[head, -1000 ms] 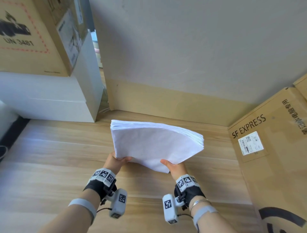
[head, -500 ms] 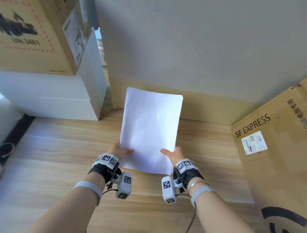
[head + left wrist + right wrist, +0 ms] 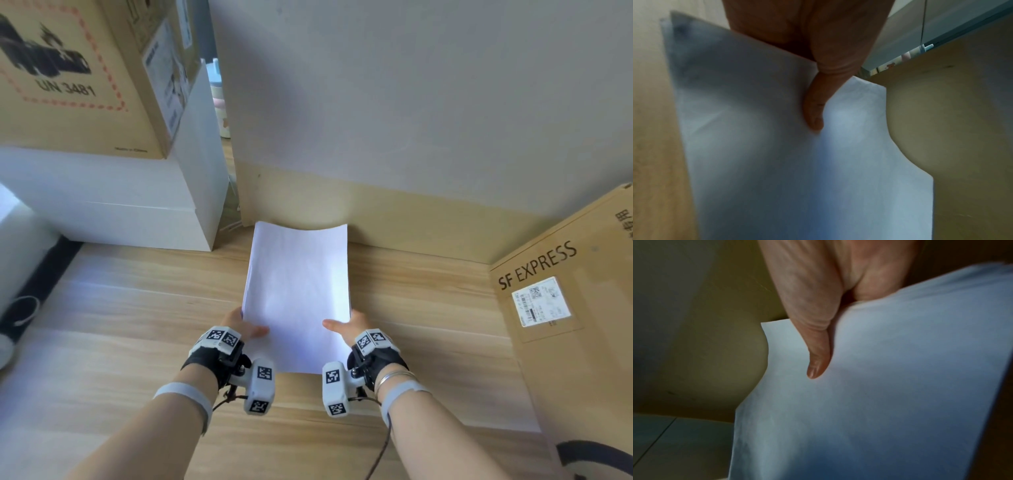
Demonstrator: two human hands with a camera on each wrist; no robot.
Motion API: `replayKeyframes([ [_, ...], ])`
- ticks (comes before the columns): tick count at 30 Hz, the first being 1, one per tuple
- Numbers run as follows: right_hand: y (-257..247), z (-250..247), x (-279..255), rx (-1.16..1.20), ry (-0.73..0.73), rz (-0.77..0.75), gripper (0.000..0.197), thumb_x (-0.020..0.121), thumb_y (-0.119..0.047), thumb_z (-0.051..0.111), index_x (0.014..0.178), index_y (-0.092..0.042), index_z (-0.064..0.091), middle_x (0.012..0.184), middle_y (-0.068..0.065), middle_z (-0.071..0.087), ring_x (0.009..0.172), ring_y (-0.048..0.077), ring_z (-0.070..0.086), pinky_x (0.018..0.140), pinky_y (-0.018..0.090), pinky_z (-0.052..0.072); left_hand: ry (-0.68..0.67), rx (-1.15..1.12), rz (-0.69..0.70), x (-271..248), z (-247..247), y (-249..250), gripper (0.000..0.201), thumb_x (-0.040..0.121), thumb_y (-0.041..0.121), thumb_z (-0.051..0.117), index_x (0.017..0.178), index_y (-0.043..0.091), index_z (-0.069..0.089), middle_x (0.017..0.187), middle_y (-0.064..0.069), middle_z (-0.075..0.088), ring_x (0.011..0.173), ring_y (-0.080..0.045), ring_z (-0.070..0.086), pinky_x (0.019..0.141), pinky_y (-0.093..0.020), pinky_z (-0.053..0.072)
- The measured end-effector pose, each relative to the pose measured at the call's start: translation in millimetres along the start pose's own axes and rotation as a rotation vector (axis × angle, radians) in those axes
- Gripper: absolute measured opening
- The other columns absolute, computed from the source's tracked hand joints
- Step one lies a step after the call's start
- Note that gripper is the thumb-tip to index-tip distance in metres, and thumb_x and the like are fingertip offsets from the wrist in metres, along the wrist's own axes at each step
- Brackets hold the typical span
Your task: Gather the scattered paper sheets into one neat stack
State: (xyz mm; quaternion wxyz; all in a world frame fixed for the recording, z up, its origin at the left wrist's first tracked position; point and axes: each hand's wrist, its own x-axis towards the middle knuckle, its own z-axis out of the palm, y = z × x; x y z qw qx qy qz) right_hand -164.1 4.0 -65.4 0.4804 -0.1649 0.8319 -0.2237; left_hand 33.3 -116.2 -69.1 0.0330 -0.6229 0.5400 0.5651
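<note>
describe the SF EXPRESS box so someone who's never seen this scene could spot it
Start at the wooden floor and follow it to the far right, past the paper stack held in both hands. The SF EXPRESS box is brown cardboard, tilted, with a white shipping label; the other brown box reads UN 3481.

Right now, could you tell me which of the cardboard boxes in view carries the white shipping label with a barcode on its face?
The SF EXPRESS box on the right, beside the paper stack; the UN 3481 box, upper left, shows red-dashed hazard printing on its face instead.
</note>
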Motion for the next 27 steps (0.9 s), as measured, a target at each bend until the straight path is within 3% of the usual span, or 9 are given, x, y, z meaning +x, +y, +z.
replayKeyframes([
  [5, 3.6, 6.4, 1.3, -0.027, -0.006, 0.019, 0.072, 0.082, -0.034, 0.067, 0.140, -0.007, 0.035, 0.142, 0.010, 0.046, 0.128, 0.028, 0.047, 0.104, 0.033, 0.036, 0.002, 0.109, -0.027, 5.6, -2.5, -6.2, 0.056, 0.070, 0.016, 0.076, 0.120, 0.005, 0.053, 0.118, -0.015, 0.063, 0.105, -0.031, 0.059, 0.096, -0.039, 0.045],
  [8, 5.1, 10.2, 2.2, -0.017, -0.004, 0.012, 0.065, 0.082, -0.030, 0.068, 0.136, -0.006, 0.042, 0.137, 0.008, 0.052, 0.123, 0.027, 0.052, 0.101, 0.030, 0.039, 0.014, 0.146, -0.003, 4.9, 0.5, -4.2, 0.056, 0.072, 0.011, 0.073, 0.122, 0.002, 0.049, 0.121, -0.018, 0.061, 0.111, -0.033, 0.057, 0.090, -0.037, 0.044],
  [12, 7.2, 11.7, 3.7, -0.003, -0.007, 0.017, 0.071, 0.078, -0.033, 0.071, 0.136, -0.006, 0.041, 0.137, 0.010, 0.053, 0.123, 0.027, 0.052, 0.101, 0.032, 0.039, 0.054, 0.192, 0.002, 3.9, 4.0, -0.4, 0.064, 0.072, 0.011, 0.073, 0.127, 0.001, 0.040, 0.124, -0.020, 0.056, 0.113, -0.034, 0.055, 0.093, -0.040, 0.044],
  [18, 11.1, 4.1, 1.8, 0.096, 0.007, -0.007, 0.048, 0.082, -0.017, 0.068, 0.124, -0.001, 0.051, 0.128, 0.013, 0.059, 0.104, 0.027, 0.060, 0.093, 0.031, 0.046, 0.114, 0.207, -0.005, 2.0, 3.0, -0.3, 0.058, 0.076, 0.007, 0.067, 0.126, 0.002, 0.040, 0.122, -0.021, 0.057, 0.111, -0.035, 0.057, 0.091, -0.040, 0.046],
  [20, 13.9, 2.8, 2.6, 0.179, 0.042, -0.021, 0.046, 0.083, -0.007, 0.066, 0.125, 0.004, 0.050, 0.128, 0.019, 0.058, 0.097, 0.025, 0.059, 0.096, 0.033, 0.045, 0.120, 0.198, -0.011, 1.1, 0.4, -1.2, 0.055, 0.077, 0.006, 0.064, 0.127, 0.002, 0.041, 0.122, -0.021, 0.058, 0.110, -0.035, 0.058, 0.092, -0.040, 0.047],
  [23, 16.8, -0.4, 2.8, 0.270, 0.082, -0.004, 0.053, 0.084, -0.004, 0.064, 0.132, 0.004, 0.045, 0.132, 0.020, 0.055, 0.109, 0.028, 0.057, 0.104, 0.036, 0.041, 0.112, 0.216, -0.025, -5.9, -4.1, 0.5, 0.049, 0.081, 0.007, 0.057, 0.129, 0.001, 0.045, 0.120, -0.020, 0.059, 0.109, -0.033, 0.058, 0.090, -0.036, 0.046],
  [25, 19.1, -2.2, 2.8, 0.292, 0.079, -0.008, 0.050, 0.085, -0.007, 0.062, 0.132, 0.000, 0.047, 0.131, 0.018, 0.056, 0.109, 0.025, 0.056, 0.107, 0.037, 0.040, 0.112, 0.224, -0.033, -9.4, -6.8, 0.2, 0.046, 0.084, 0.008, 0.054, 0.129, 0.000, 0.045, 0.118, -0.019, 0.059, 0.108, -0.032, 0.057, 0.092, -0.035, 0.045],
  [27, 19.2, -4.9, -0.2, 0.273, 0.111, -0.031, 0.047, 0.086, -0.010, 0.061, 0.131, -0.001, 0.049, 0.124, 0.013, 0.060, 0.108, 0.025, 0.057, 0.107, 0.039, 0.040, 0.113, 0.191, -0.029, -11.0, -9.4, -1.2, 0.051, 0.086, 0.009, 0.053, 0.134, 0.000, 0.040, 0.131, -0.019, 0.054, 0.118, -0.033, 0.053, 0.100, -0.037, 0.041],
])
